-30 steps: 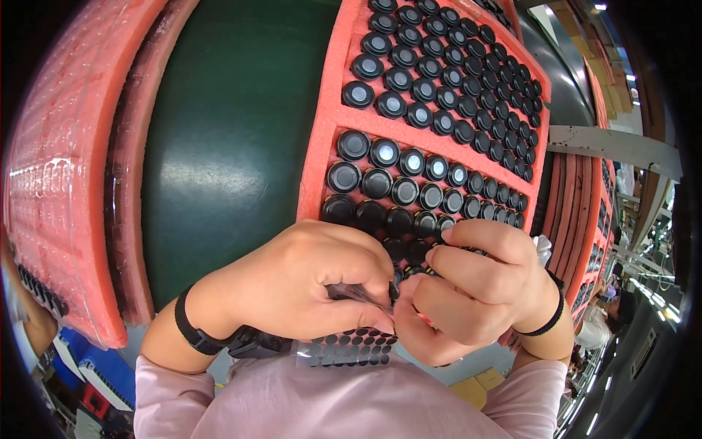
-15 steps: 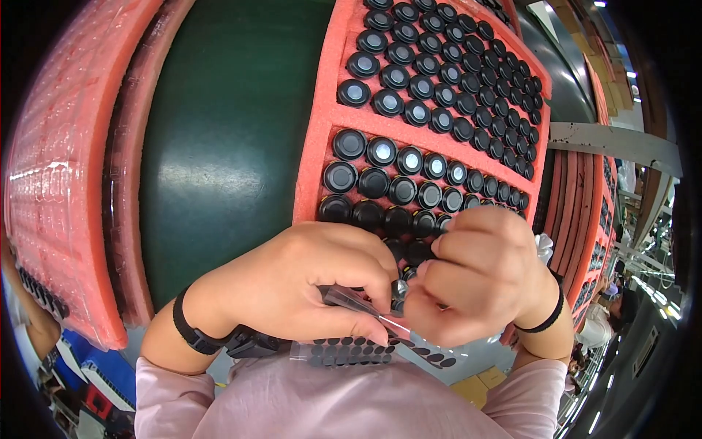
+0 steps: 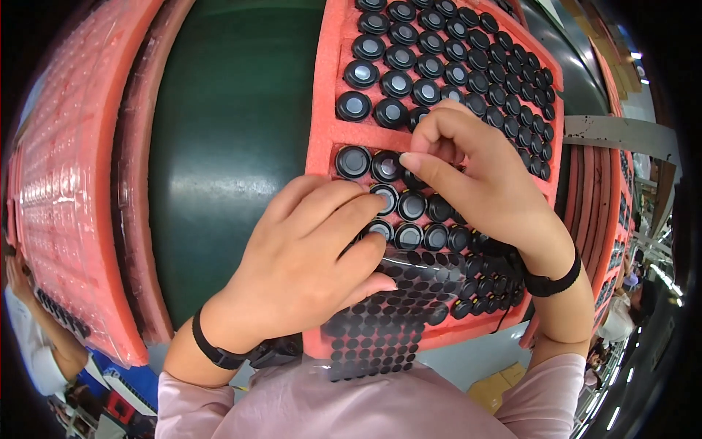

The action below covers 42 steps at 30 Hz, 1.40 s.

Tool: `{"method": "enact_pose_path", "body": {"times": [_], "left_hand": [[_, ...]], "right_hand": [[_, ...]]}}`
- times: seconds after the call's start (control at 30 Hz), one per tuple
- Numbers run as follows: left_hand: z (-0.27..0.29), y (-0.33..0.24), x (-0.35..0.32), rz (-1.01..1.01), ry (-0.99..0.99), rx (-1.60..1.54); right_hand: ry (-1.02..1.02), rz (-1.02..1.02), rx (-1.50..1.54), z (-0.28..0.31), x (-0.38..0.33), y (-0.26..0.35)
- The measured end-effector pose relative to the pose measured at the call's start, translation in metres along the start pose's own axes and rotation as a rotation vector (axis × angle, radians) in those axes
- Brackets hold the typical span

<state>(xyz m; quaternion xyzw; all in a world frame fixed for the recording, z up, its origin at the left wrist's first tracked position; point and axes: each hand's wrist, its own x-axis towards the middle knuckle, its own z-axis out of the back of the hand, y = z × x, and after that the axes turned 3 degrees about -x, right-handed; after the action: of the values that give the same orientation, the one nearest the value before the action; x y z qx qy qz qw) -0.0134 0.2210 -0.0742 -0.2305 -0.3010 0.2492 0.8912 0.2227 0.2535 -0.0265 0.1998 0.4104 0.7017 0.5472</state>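
Observation:
A pink foam tray [image 3: 325, 132] holds rows of round black parts [image 3: 396, 83], many with pale grey discs in their centres. Over the near rows lies a clear sheet of round black stickers [image 3: 376, 338], its near end reaching past the tray's edge toward my body. My left hand [image 3: 314, 252] rests above the left end of these rows, fingers stretched, with its fingertips at the parts and its thumb over the sheet. Beside a part near the tray's divider, my right hand [image 3: 468, 164] is closed in a pinch. Whatever its fingertips hold is too small to make out.
Left of the tray runs a dark green surface [image 3: 234, 146]. Beyond it stand pink foam trays [image 3: 80, 183] wrapped in clear film. At the right are a grey metal bar [image 3: 621, 137] and stacked pink foam [image 3: 585, 190]. Another person's arm [image 3: 62, 351] shows at the far left.
Both hands have moved away from my body, up over the tray. My left hand has loosened its pinch on the sticker sheet, which now lies spread across the near parts.

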Motion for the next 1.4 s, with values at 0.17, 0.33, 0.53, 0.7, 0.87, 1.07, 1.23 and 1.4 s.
{"method": "enact_pose_path", "body": {"times": [0.17, 0.33, 0.53, 0.7, 0.87, 1.07, 1.23, 1.4], "left_hand": [[-0.002, -0.001, 0.015, 0.049, 0.134, 0.120], [-0.009, -0.002, 0.026, 0.083, 0.188, 0.140], [-0.012, -0.005, 0.033, 0.134, 0.181, 0.116], [-0.012, -0.002, 0.029, 0.113, 0.192, 0.148], [-0.010, -0.003, 0.027, 0.114, 0.196, 0.142], [-0.009, -0.005, 0.025, 0.119, 0.194, 0.131], [-0.008, -0.004, 0.023, 0.114, 0.186, 0.131], [-0.008, -0.004, 0.023, 0.115, 0.188, 0.124]], "right_hand": [[0.074, -0.150, 0.050, 0.007, 0.009, -0.009], [-0.007, 0.020, -0.087, 0.005, 0.009, -0.031], [-0.044, 0.056, -0.137, 0.006, 0.008, -0.039], [-0.040, 0.047, -0.149, 0.004, 0.008, -0.036], [-0.035, 0.049, -0.163, 0.000, 0.008, -0.034], [-0.053, 0.059, -0.183, -0.003, 0.008, -0.034], [-0.049, 0.032, -0.196, -0.005, 0.009, -0.030], [-0.054, 0.032, -0.206, -0.005, 0.009, -0.029]]}}
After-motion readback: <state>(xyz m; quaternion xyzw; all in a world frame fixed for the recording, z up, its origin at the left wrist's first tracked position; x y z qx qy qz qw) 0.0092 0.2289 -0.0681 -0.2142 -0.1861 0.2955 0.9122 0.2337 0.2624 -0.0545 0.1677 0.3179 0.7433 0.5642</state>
